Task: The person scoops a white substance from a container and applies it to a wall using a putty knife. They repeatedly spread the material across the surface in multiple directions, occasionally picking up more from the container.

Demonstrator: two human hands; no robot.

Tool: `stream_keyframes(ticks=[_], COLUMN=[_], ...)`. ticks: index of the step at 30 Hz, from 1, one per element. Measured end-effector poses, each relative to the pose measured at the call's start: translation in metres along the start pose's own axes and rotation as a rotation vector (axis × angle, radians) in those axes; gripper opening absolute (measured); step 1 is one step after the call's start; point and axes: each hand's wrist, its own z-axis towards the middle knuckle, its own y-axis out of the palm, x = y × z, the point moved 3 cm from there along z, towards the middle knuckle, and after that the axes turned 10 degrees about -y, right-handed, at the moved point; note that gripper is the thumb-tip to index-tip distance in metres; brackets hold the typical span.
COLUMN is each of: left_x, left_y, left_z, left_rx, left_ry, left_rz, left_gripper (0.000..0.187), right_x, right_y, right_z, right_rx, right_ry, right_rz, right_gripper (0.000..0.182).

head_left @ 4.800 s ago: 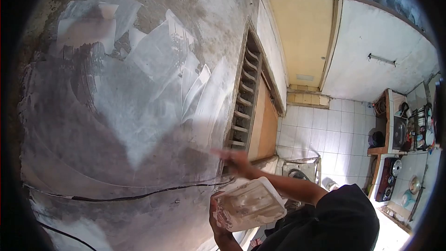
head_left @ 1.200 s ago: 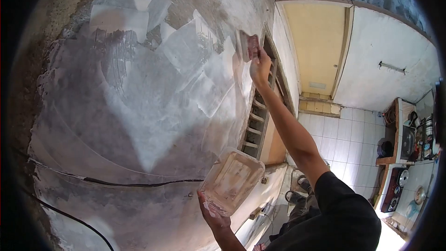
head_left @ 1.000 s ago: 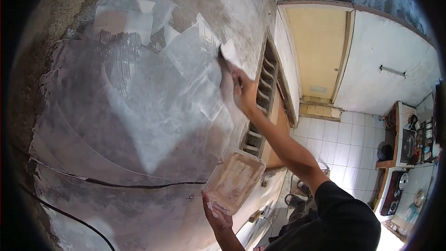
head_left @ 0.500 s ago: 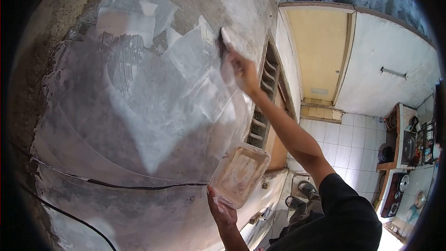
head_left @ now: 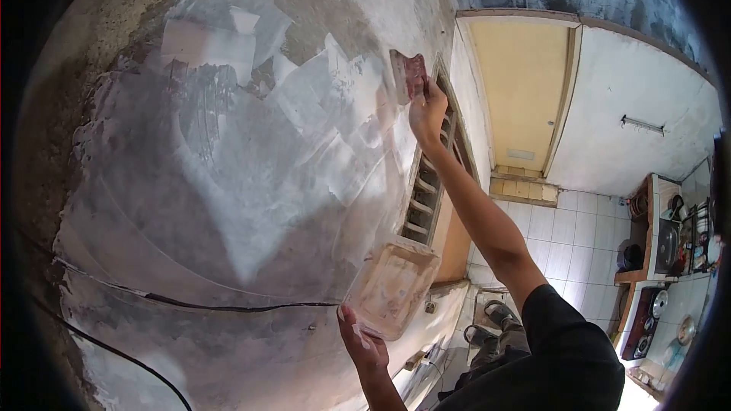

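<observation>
My right hand [head_left: 430, 110] is closed around a putty spreader [head_left: 408, 76], a reddish-brown flat plate smeared with putty. It is up at the wall [head_left: 259, 144], close to the edge of the vent opening. Lower down, my left hand [head_left: 365, 346] grips a shallow rectangular plastic tub [head_left: 396, 289] by its near end. The tub's inside is coated with pale putty residue, and some putty sticks to my left fingers. White and grey putty patches cover much of the wall, with bare rough cement above them.
A slatted vent [head_left: 426, 190] is set in the wall by my right forearm. Black cables [head_left: 190, 304] run across the lower wall. Beyond are a yellow door [head_left: 521, 91], a tiled floor [head_left: 560, 236] and a kitchen counter with a stove [head_left: 646, 323].
My right hand has moved right across the wall with the spreader, whose flat face has turned into view. The tub in my left hand has barely shifted.
</observation>
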Motion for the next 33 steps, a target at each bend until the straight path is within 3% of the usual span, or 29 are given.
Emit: stream_keyframes(ticks=[4,5,10,14,17,20,22,24,26,28,31,33], left_x=[-0.006,-0.008,-0.006,-0.001,-0.004,-0.003,-0.001,0.002,0.004,0.002,0.002,0.003], left_y=[-0.022,-0.024,-0.021,-0.009,-0.013,-0.013,-0.013,-0.011,-0.005,-0.005,-0.004,-0.002], left_z=[-0.006,-0.006,-0.009,-0.005,-0.003,-0.008,-0.010,-0.012,-0.011,-0.011,-0.005,-0.004], left_rx=[0.034,0.034,0.053,0.035,0.002,0.012,0.019,0.026,0.012,-0.013,-0.014,0.011], left_ry=[-0.004,-0.019,-0.031,-0.033,-0.057,0.000,0.008,0.012,-0.009,0.022,0.003,-0.045], left_rz=[0.048,0.052,0.038,-0.003,-0.079,-0.014,-0.006,-0.001,0.012,-0.005,-0.016,-0.017], left_gripper=[0.051,0.056,0.050,0.043,0.040,0.038,0.038,0.038,0.040,0.042,0.045,0.046], right_x=[-0.003,-0.015,-0.095,-0.093,-0.098,-0.109,-0.142,-0.177,-0.205,-0.235,-0.238,-0.218], right_y=[0.018,0.021,0.014,0.008,0.026,0.059,0.080,0.081,0.072,0.055,0.031,0.024], right_z=[-0.023,-0.037,-0.084,-0.045,0.011,0.036,0.017,-0.011,-0.047,-0.077,-0.067,-0.031], right_rx=[-0.143,-0.149,-0.349,-0.298,-0.038,-0.133,-0.224,-0.326,-0.514,-0.499,-0.565,-0.408], right_ry=[0.032,0.093,-0.043,0.019,-0.037,-0.068,-0.223,-0.250,-0.304,-0.601,-0.547,-0.293], right_rz=[-0.171,-0.128,0.163,0.214,0.157,0.041,0.085,0.049,0.316,0.222,0.414,0.647], right_gripper=[0.024,0.024,0.029,0.033,0.032,0.026,0.027,0.041,0.053,0.058,0.055,0.044])
